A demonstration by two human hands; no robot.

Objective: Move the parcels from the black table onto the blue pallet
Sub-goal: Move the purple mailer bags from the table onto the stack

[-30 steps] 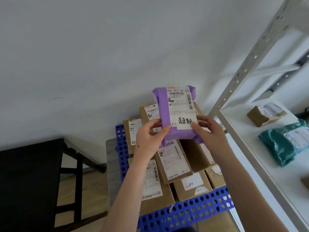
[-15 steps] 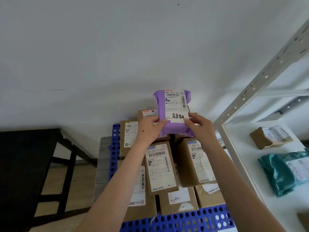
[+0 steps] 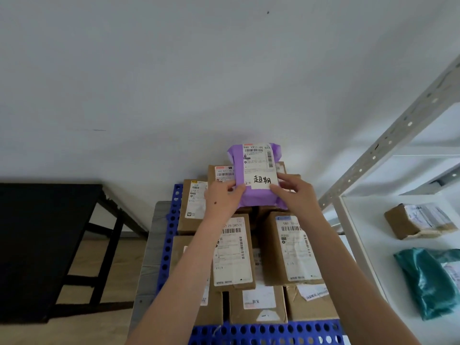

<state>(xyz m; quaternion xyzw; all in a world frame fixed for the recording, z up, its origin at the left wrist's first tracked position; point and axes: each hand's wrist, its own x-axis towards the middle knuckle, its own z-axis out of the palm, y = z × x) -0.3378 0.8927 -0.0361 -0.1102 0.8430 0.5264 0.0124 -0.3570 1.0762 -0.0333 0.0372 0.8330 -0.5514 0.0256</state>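
purple soft plastic parcel with a white label (image 3: 256,175) hangs long axis upright over the far end of the blue perforated plastic pallet (image 3: 261,332), just above its stacked brown cardboard boxes (image 3: 293,250), its lower corners pinched by the left hand (image 3: 221,200) and right hand (image 3: 296,195), both equally near.

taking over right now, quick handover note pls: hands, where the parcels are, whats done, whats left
Left hand: grips the purple parcel at its lower left corner.
Right hand: grips its lower right side.
Parcel is held over the back of the cardboard boxes stacked on the blue pallet; whether it touches them is unclear.
Done: many boxes are on the pallet.
Left: set the purple parcel down on the stack. The visible part of the black table shows no parcels; check the rest.
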